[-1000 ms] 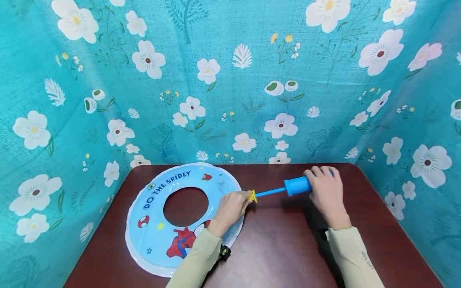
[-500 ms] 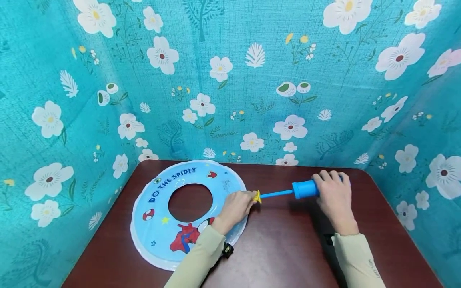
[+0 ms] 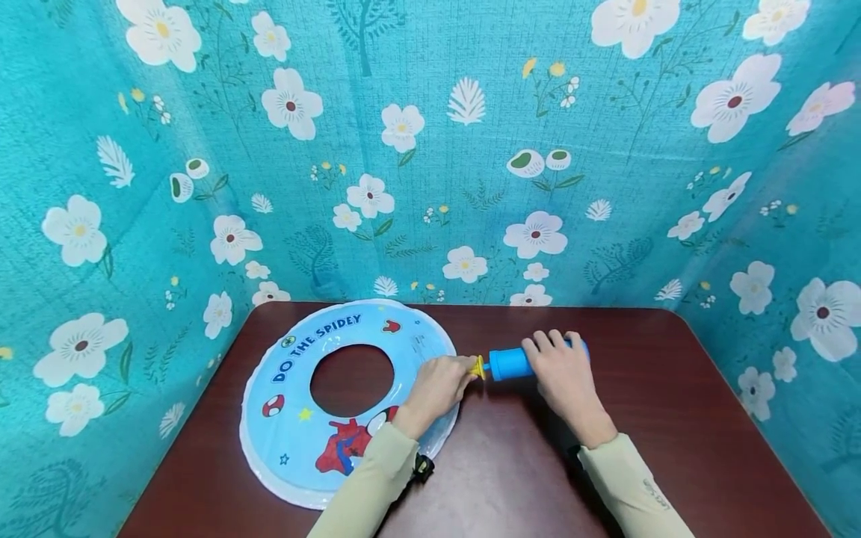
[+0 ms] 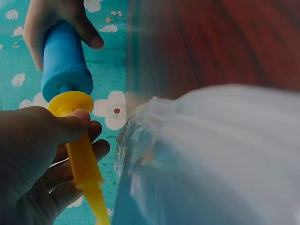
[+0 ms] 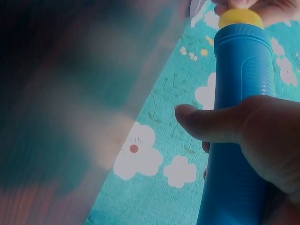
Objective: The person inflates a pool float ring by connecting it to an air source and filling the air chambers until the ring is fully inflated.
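A hand air pump with a blue barrel (image 3: 510, 364) lies level above the table, its blue rod nearly all inside. My right hand (image 3: 563, 373) grips the barrel, fingers curled over it. My left hand (image 3: 440, 385) holds the pump's yellow nozzle end (image 4: 84, 159), thumb and fingers round it near the flange. In the left wrist view the yellow tip points down, away from the barrel. A light blue swim ring (image 3: 276, 433) with cartoon prints lies flat, partly under my left hand and forearm. Whether the tip touches the ring's valve cannot be seen.
The dark red-brown table (image 3: 511, 463) carries the ring on its left side. A turquoise flowered cloth (image 3: 417, 187) hangs behind and along both sides of the table. A black wrist strap (image 3: 422, 468) shows at my left cuff.
My right hand has moved left with the pump barrel, so the long stretch of exposed rod has shrunk to a short bit. My left hand keeps its hold on the yellow end.
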The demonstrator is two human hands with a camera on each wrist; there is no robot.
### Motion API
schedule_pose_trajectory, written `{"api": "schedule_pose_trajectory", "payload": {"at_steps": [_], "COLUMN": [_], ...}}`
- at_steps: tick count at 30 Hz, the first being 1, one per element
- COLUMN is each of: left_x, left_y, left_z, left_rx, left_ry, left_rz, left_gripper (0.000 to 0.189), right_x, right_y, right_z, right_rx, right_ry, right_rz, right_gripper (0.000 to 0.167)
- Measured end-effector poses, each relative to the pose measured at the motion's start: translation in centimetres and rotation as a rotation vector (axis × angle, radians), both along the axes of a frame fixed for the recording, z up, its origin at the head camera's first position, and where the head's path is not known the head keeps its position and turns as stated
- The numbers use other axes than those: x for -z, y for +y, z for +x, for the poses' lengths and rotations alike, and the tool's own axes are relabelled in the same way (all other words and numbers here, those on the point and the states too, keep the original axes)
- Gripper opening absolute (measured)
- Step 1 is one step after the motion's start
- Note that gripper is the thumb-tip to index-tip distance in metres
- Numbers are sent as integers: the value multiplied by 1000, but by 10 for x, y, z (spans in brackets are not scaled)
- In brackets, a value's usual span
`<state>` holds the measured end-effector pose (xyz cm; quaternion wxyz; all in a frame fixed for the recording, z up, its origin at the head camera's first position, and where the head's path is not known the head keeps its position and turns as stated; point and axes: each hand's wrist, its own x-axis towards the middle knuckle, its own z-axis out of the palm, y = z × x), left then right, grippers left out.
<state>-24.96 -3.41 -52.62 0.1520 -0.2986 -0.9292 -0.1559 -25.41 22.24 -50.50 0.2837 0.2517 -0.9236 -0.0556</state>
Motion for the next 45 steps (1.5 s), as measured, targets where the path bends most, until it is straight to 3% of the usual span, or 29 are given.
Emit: {"api": "schedule_pose_trajectory", "payload": {"at_steps": [5,9,16,22,29,39,45], "left_x": [0,1,2,1,1,3,3], "left_y": [1,1,-1,-2,-1,0,1], "left_z": [0,-1,-2,-2,-1,-1,-1], "left_rx": [9,-5,-21,-24,-22,-18,6], "left_ry": [-19,-20,-19,9,38,3,-11], "left_rz": [14,10,3,6,-27,-23,5], "left_gripper": [22,23,21,23,27,23,20], "right_x": [0,-7,-24,-29,-22,0,6], "right_y": [2,21,72,87,70,17,-1], "right_z": [-1,-6,-11,-14,-11,-8,-3], "right_rx": [-19,4,82,105,90,28,6], "right_ry": [-13,-28,-23,-2,31,43,5], "right_rz": [-37,-82,-200,-225,-186,-51,-35], "right_gripper": [50,47,55,69,63,27,36]}}
